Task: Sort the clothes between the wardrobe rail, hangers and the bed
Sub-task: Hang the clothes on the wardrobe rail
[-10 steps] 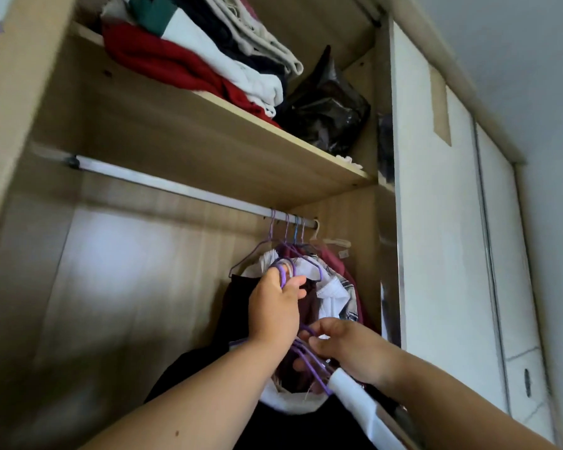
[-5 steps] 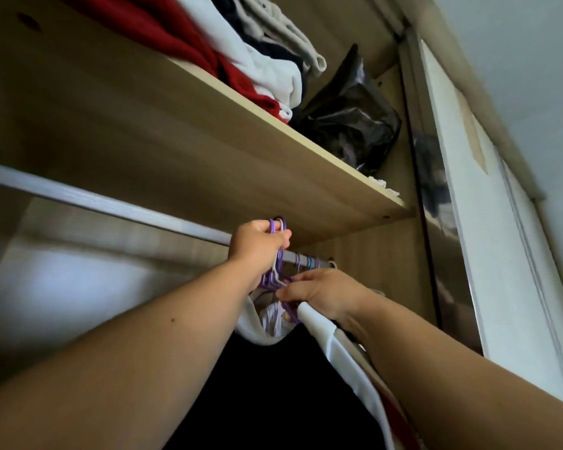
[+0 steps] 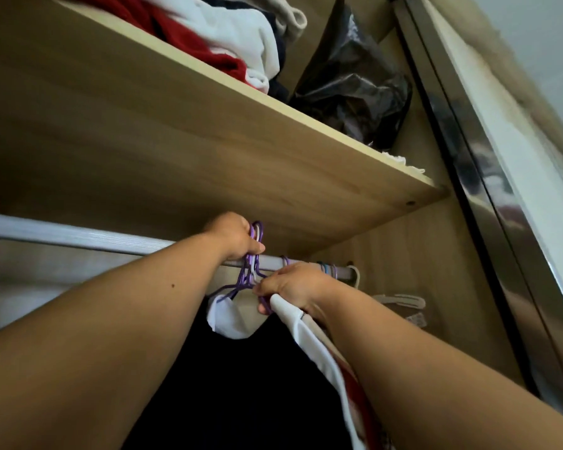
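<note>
A silver wardrobe rail (image 3: 78,237) runs under a wooden shelf (image 3: 208,151). My left hand (image 3: 234,235) grips the hooks of several purple hangers (image 3: 251,271) right at the rail. My right hand (image 3: 293,287) holds the hanger shoulders together with a white garment (image 3: 306,336) just below the rail. A black garment (image 3: 241,384) with a white collar hangs from these hangers between my arms. More hanger hooks (image 3: 330,269) sit on the rail to the right.
Folded red, white and dark clothes (image 3: 228,43) are stacked on the shelf beside a black plastic bag (image 3: 355,92). A sliding door with a shiny metal edge (image 3: 488,190) stands at the right. A pale hanger (image 3: 400,300) hangs near the wardrobe's right wall.
Both hands have lifted the bundle of hangers and clothes from below up to the rail. The view has tilted upward and moved closer to the shelf.
</note>
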